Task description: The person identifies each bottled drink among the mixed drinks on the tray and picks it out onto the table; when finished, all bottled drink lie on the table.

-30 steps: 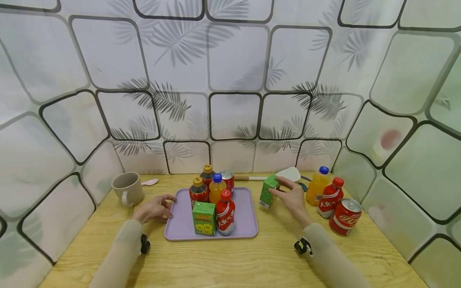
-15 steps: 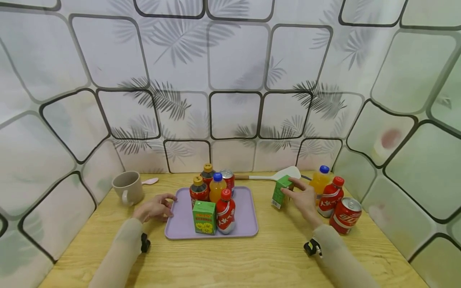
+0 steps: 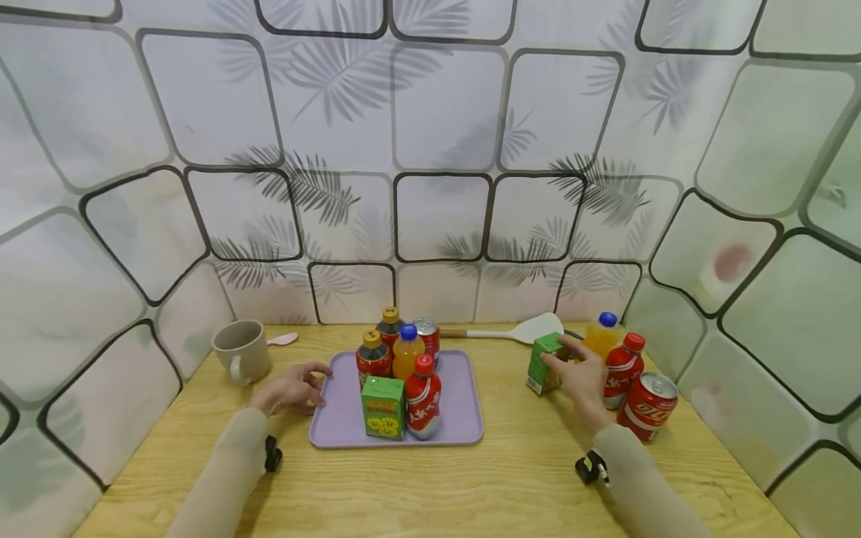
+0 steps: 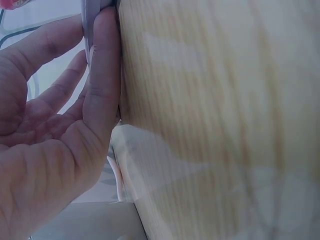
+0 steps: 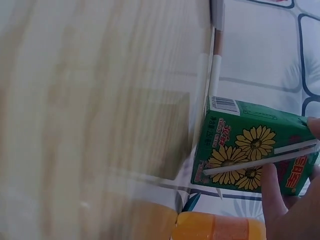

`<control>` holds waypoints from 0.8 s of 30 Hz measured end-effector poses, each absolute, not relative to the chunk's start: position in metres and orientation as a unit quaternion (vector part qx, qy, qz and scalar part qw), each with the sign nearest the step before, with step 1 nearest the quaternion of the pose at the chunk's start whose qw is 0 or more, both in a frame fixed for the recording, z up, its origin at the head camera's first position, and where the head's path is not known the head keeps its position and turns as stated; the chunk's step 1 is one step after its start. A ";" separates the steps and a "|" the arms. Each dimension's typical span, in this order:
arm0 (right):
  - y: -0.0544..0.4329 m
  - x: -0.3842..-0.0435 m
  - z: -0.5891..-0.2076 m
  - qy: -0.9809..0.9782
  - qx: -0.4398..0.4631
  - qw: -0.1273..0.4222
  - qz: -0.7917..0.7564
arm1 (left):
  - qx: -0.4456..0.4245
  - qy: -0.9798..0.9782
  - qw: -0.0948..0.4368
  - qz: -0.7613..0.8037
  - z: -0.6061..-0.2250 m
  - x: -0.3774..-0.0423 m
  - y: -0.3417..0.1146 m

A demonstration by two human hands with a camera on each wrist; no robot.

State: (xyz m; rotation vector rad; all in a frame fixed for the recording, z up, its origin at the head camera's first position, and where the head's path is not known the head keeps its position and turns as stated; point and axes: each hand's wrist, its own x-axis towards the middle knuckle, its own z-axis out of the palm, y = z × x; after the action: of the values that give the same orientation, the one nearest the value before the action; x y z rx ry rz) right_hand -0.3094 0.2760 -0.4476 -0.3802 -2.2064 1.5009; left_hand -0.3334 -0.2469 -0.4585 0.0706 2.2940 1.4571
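My right hand (image 3: pixel 584 373) pinches a green drink carton (image 3: pixel 542 366) near its top, right of the tray. In the right wrist view the carton (image 5: pixel 250 150) shows yellow flowers and a white straw on its side, its base close over the table. My left hand (image 3: pixel 289 388) holds the left rim of a lilac tray (image 3: pixel 460 388), its fingers (image 4: pixel 102 65) at the rim. On the tray stand a second green carton (image 3: pixel 383 409), a red-capped bottle (image 3: pixel 423 400), an orange juice bottle (image 3: pixel 407 355), two yellow-capped dark bottles (image 3: pixel 374 362) and a red can (image 3: pixel 427 336).
On the right stand an orange juice bottle (image 3: pixel 601 338), a red-capped bottle (image 3: pixel 623 368) and a red can (image 3: pixel 648 407). A white-headed spatula (image 3: pixel 538 329) lies along the back. At the left are a beige mug (image 3: pixel 241 350) and a pink spoon (image 3: pixel 282 339). Patterned curtains enclose the table.
My right hand has carried the green carton rightward, away from the tray and closer to the bottles on the right. The left hand stays at the tray's rim.
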 end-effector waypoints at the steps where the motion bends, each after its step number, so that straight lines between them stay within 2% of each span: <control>1: 0.276 -0.309 -0.447 -0.797 -0.139 0.225 0.543 | 0.025 0.825 0.210 0.525 -0.458 -0.333 -0.247; 17: 0.288 -0.313 -0.454 -0.811 -0.168 0.291 0.479 | 0.028 0.820 0.212 0.531 -0.459 -0.333 -0.248; 24: 0.287 -0.313 -0.454 -0.816 -0.163 0.302 0.465 | 0.030 0.820 0.210 0.531 -0.459 -0.332 -0.247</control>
State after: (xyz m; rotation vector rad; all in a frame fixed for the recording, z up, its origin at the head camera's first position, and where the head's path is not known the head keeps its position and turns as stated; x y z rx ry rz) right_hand -0.3134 0.2865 -0.4544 -0.4321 -2.1634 1.2340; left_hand -0.3324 -0.2472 -0.4588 0.0831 2.2807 1.4763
